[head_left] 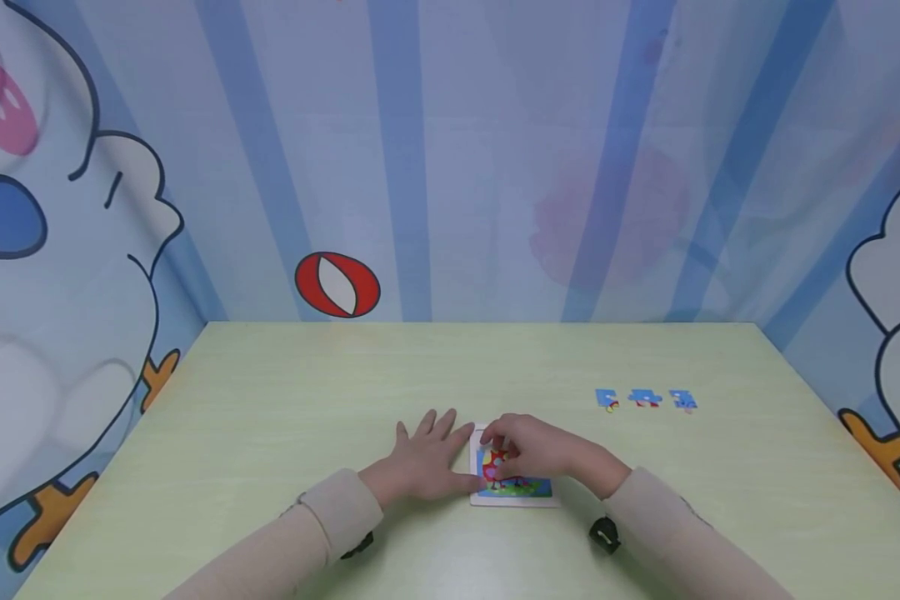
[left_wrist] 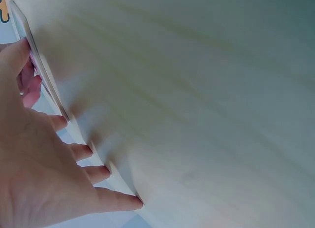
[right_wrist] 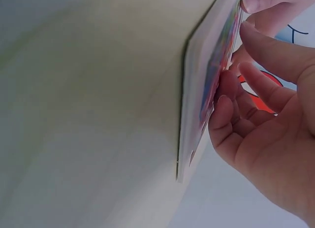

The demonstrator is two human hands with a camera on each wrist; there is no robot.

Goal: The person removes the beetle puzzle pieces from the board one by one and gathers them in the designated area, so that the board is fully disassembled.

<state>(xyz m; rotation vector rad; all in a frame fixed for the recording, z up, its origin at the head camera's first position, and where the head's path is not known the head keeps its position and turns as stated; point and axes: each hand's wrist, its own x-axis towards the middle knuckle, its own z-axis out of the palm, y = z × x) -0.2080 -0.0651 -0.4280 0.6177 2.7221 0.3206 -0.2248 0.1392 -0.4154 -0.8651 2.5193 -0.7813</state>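
A small framed jigsaw puzzle (head_left: 513, 502) with a colourful red, blue and green picture lies on the table in the head view. My left hand (head_left: 423, 465) is spread flat at its left side, thumb on the frame's edge and index fingertip by the upper left corner. Over the picture's upper part bends my right hand (head_left: 536, 446), hiding some of it. In the right wrist view, the right thumb (right_wrist: 275, 50) and the bent fingertips touch the puzzle's face, apart from each other, with no loose piece showing between them.
Behind and right of the puzzle, several blue jigsaw pieces lie in a row, among them a left piece (head_left: 606, 398), a middle piece (head_left: 645, 398) and a right piece (head_left: 683, 399). The pale table (head_left: 345, 367) ends at a printed curtain (head_left: 465, 167).
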